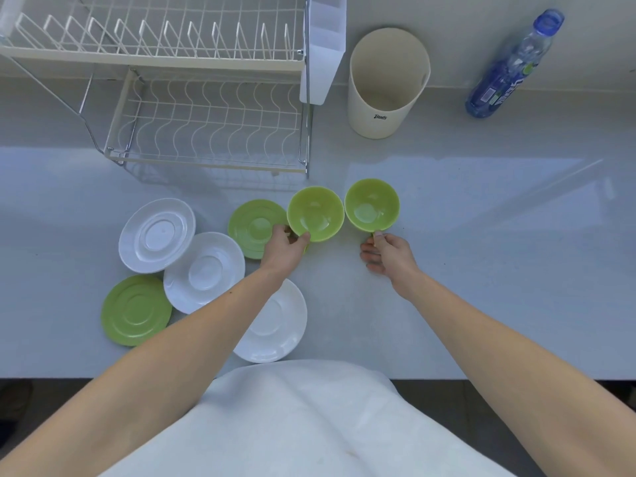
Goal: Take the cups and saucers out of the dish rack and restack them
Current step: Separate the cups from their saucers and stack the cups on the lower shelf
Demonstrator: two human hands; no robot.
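Two green cups stand upright side by side on the counter in front of the rack. My left hand (284, 247) grips the left green cup (316, 213) by its near rim and handle. My right hand (387, 253) pinches the handle of the right green cup (371, 204). A green saucer (253, 225) lies just left of the left cup, partly under my left hand. Further left lie two white saucers (156, 234) (203, 271), overlapping, and another green saucer (136, 309). A third white saucer (275, 325) lies partly under my left forearm. The two-tier wire dish rack (206, 125) holds nothing.
A cream cylindrical container (387, 84) stands right of the rack, and a white utensil holder (325, 46) hangs on the rack's right end. A blue-labelled water bottle (509, 67) stands at the far right. The counter's front edge (481, 378) runs near my body.
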